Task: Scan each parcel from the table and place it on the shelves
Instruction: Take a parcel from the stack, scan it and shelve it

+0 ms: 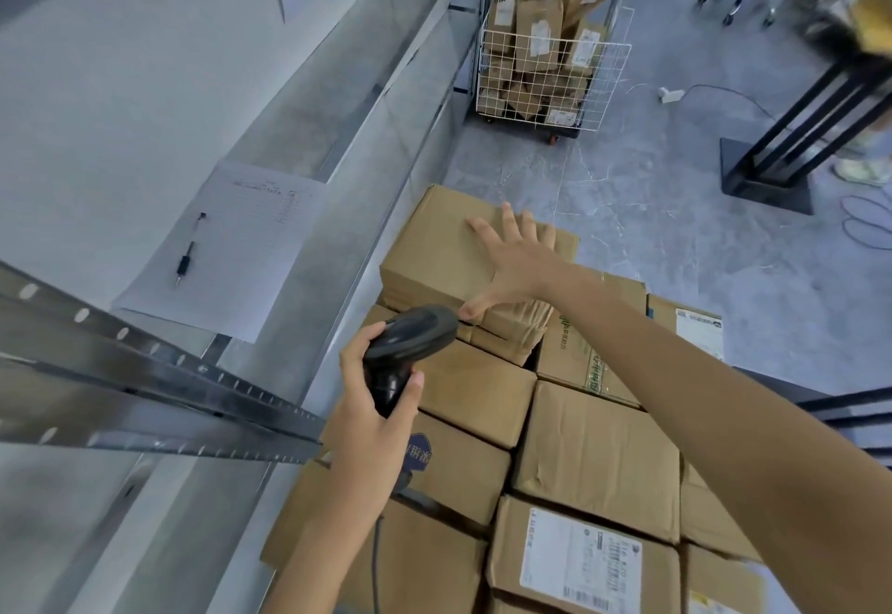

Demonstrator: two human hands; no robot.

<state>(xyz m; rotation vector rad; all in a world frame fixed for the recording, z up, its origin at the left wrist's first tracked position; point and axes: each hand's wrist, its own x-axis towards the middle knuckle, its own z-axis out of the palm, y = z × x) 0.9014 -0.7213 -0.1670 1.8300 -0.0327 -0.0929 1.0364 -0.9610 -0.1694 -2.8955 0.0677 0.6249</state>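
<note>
Nearest, cardboard parcels (598, 464) lie packed side by side on the table, one showing a white label (579, 560); the left hand (371, 415) grips a black scanner (405, 348) by its handle, head aimed at the pile; beyond, the right hand (516, 261) lies flat, fingers spread, on the top parcel (434, 246); left, shelves (159, 381) carry a paper (241, 246) and pen (186, 261); farthest, a wire cart (550, 67) holds more boxes.

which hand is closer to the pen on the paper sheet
Left. The left hand, gripping the scanner, is right of and below the pen; the right hand lies farther right on a box.
</note>
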